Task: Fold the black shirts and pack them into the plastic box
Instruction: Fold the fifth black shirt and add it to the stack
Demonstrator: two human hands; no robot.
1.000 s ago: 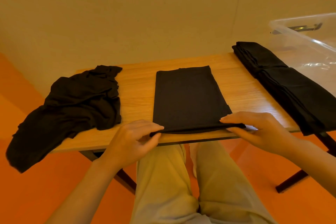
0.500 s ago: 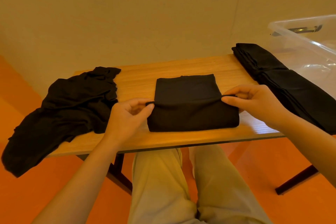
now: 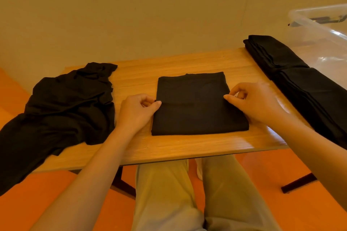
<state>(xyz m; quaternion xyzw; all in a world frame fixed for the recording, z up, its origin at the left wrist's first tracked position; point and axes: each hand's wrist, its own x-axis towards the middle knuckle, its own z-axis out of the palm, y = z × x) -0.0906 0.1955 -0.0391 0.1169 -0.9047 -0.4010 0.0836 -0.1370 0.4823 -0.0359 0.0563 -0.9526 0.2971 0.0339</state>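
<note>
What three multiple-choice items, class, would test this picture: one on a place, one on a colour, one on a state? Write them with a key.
1. Where does the crumpled shirt pile lie?
A. at the table's left end
B. inside the plastic box
C. on the person's lap

2. What colour is the shirt being folded?
A. white
B. black
C. red

3. What are the two hands doing?
A. hanging idle off the table
B. lifting the box
C. pinching the folded edge at either side

Key: 1 A, the pile drapes over the left end of the table, while the plastic box stands far right beside the folded stack. 2 B, the cloth is black. 3 C, the left hand and right hand each pinch the shirt's edge.
</note>
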